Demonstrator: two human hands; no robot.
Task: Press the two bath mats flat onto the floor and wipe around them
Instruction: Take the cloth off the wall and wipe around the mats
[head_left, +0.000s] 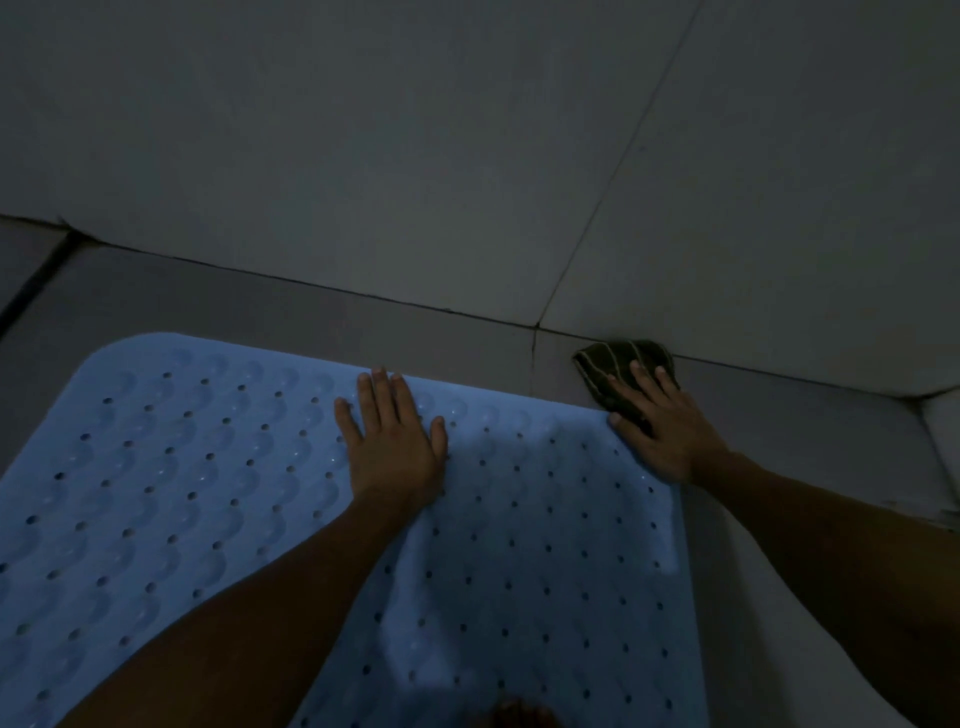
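Filling the upper half of the frame, a wall (363, 130) of large, smooth, pale grey tiles is meeting the floor (260, 306) along a dark grout line that is running from the left edge down toward the right. The floor is showing the same matte grey tile, with one joint crossing it near the centre right.

Lying across the lower left and centre of the frame is a light blue bath mat (171, 493), soft and rubbery in look, with rounded corners. Its surface is carrying rows of scalloped, shell-like bumps and a regular grid of small round drain holes. Only this one mat is showing in view. Its far edge is sitting just short of the wall, and its right edge is running down past the centre of the frame.

The left hand (392, 441) is pressing palm-down on the mat near its far edge, fingers stretched out flat and slightly apart.

The right hand (660, 421) is lying just off the mat's upper right corner, fingers spread flat over a small dark cloth (602, 364) with thin pale stripes. The cloth is bunched and crumpled, resting on the floor tile right against the foot of the wall, pinned beneath the fingers.
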